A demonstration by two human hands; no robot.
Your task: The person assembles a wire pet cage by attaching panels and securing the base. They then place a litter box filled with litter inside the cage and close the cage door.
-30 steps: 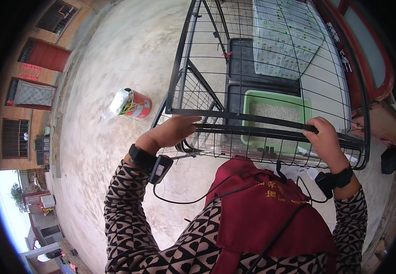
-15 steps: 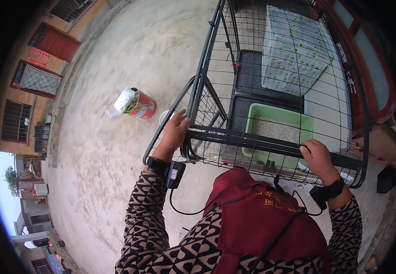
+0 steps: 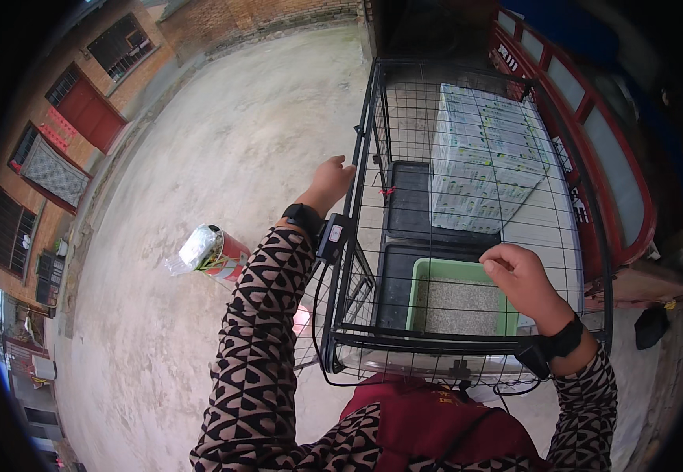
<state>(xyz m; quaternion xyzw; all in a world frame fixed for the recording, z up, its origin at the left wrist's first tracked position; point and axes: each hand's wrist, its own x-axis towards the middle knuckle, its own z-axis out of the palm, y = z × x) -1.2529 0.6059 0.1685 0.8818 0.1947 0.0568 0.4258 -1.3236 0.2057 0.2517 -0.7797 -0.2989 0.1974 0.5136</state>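
Observation:
A black wire cage (image 3: pixel 475 344) stands directly before me. My left hand (image 3: pixel 330 184) reaches along its left side, fingers loosely stretched toward the upper left rail; contact is unclear. Above the wire top, my right hand (image 3: pixel 524 287) is loosely bent, with no object visible in it. Under that hand, inside the cage, sits a green litter tray (image 3: pixel 415 303) filled with grey granules (image 3: pixel 455 305). Black floor trays (image 3: pixel 408 189) line the cage's left part. A tall stack of white-and-green packages (image 3: pixel 483 157) shows through the mesh farther back.
A red and white bucket (image 3: pixel 234 250) with a clear plastic bag on it stands on the concrete floor (image 3: pixel 160 330) to the left. A red-framed vehicle side (image 3: pixel 613 173) runs along the right. A black bag (image 3: pixel 651 327) lies at the right; brick buildings (image 3: pixel 172 39) line the far left.
Both hands have left the cage's near edge and moved forward, the left along the side, the right over the wire top. The side panel at the near left corner no longer sticks outward. My view has tilted up.

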